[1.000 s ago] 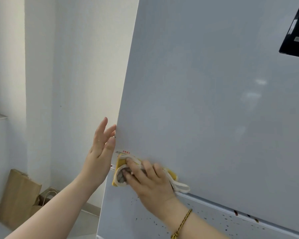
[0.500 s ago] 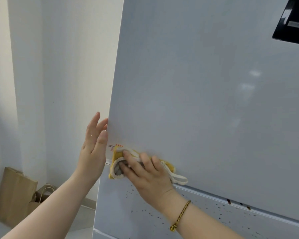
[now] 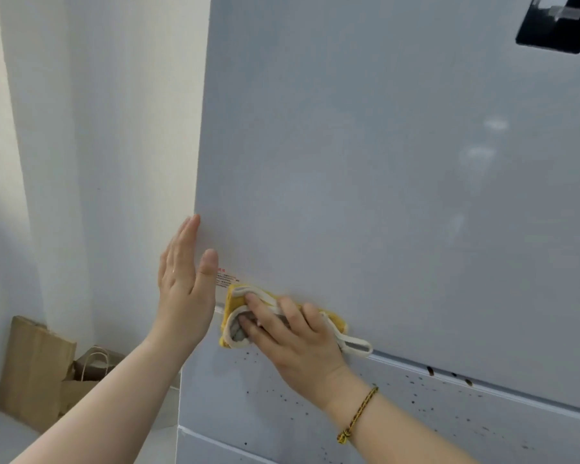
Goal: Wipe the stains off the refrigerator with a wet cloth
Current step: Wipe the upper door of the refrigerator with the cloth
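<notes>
A pale grey refrigerator (image 3: 365, 162) fills the right of the view. My right hand (image 3: 295, 346) presses a yellow cloth with white trim (image 3: 236, 324) flat against the lower left corner of the upper door, over the seam. Its fingers lie spread on the cloth. My left hand (image 3: 185, 283) stands flat with straight fingers at the door's left edge, the thumb on the front face beside a small red-printed label (image 3: 226, 277). Dark speckled stains (image 3: 426, 396) dot the lower door, with brown spots (image 3: 431, 370) along the seam to the right.
A black panel (image 3: 556, 25) is set in the upper door at the top right. White walls (image 3: 98, 128) stand left of the refrigerator. Brown paper bags (image 3: 37, 363) lean in the corner on the floor at the lower left.
The view has shifted, so the refrigerator sits further left in frame. My left hand's fingers have closed together and lie flatter on the door edge. The cloth stays at the same corner.
</notes>
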